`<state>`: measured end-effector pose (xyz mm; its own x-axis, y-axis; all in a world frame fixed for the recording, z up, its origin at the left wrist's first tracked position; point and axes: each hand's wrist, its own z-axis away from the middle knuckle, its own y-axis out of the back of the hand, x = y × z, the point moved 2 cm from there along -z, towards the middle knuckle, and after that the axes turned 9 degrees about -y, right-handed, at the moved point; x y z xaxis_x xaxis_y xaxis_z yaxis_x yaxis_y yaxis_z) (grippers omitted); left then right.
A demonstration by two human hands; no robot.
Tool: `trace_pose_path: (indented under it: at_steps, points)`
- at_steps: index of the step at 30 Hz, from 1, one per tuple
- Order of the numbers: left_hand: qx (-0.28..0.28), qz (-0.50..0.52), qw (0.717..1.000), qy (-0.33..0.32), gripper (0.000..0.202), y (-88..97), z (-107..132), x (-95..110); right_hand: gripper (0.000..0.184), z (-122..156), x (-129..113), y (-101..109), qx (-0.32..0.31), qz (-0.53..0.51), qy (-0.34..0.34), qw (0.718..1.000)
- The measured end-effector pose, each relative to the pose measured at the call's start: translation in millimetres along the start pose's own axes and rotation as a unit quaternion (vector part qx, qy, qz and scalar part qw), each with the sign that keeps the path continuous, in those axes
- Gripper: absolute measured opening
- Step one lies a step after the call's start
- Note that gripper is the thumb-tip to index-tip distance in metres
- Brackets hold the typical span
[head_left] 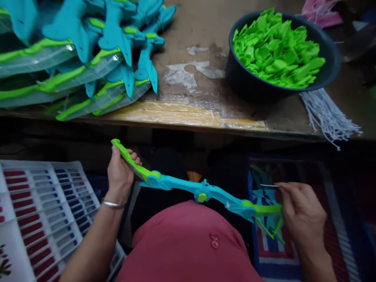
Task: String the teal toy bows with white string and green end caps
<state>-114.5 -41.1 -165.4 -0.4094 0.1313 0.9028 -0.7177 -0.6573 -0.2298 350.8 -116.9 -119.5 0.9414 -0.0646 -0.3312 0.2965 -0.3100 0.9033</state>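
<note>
- Bow-shaped toy (216, 192) slants across the red shirt (188, 243), below the table (188, 35) edge, apparently supported near its ends so the middle hangs free.
- Left hand (122, 172) wraps closed around one green end, likely steadying it.
- Right hand (302, 207) pinches a thin pale strand or rod (269, 185) beside the other end; whether its lower fingers clamp the toy too, I cannot tell.
- Smooth, plastic-looking turquoise body, curved green tips; similar toys (69, 27) lie stacked.
- Round dark bowl (243, 80), seemingly within reach, holds flat green pieces (276, 51); limp white strings (329, 117) overhang.
</note>
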Motion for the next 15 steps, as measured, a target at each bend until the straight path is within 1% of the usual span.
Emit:
trace_pose_path:
  at_steps: [2,4,5,6,8,9,11,13,15]
  points:
    - [-0.041,0.020,0.999,-0.015,0.062,-11.8,19.6,1.9,0.022,-11.6,-51.0,-0.3,-0.047,-0.101,0.031,0.993]
    - [-0.112,0.031,0.993,-0.032,0.066,-30.0,43.1,0.5,0.023,-25.1,-105.2,-1.4,-0.089,-0.216,0.034,0.972]
    - [-0.156,0.039,0.986,-0.041,0.068,-40.3,56.0,-1.2,0.022,-31.9,-130.5,-1.9,-0.108,-0.271,0.028,0.956]
    - [-0.202,0.050,0.977,-0.050,0.069,-50.7,69.2,-3.3,0.019,-38.0,-153.9,-1.9,-0.130,-0.325,0.035,0.936]
    - [-0.298,0.075,0.949,-0.072,0.070,-68.8,94.7,-7.2,0.017,-47.0,-191.0,0.4,-0.165,-0.407,0.059,0.896]
    - [-0.342,0.087,0.932,-0.084,0.070,-75.6,105.9,-8.6,0.018,-49.2,-203.9,2.6,-0.178,-0.432,0.074,0.881]
    - [-0.408,0.105,0.902,-0.096,0.068,-83.7,122.2,-9.6,0.018,-48.8,-218.7,8.4,-0.188,-0.451,0.094,0.867]
    - [-0.440,0.121,0.885,-0.092,0.066,-85.9,129.5,-8.3,0.020,-42.7,-223.0,14.6,-0.197,-0.446,0.114,0.866]
    - [-0.453,0.144,0.876,-0.086,0.064,-85.0,129.4,-6.1,0.021,-33.8,-222.1,20.1,-0.199,-0.429,0.127,0.872]
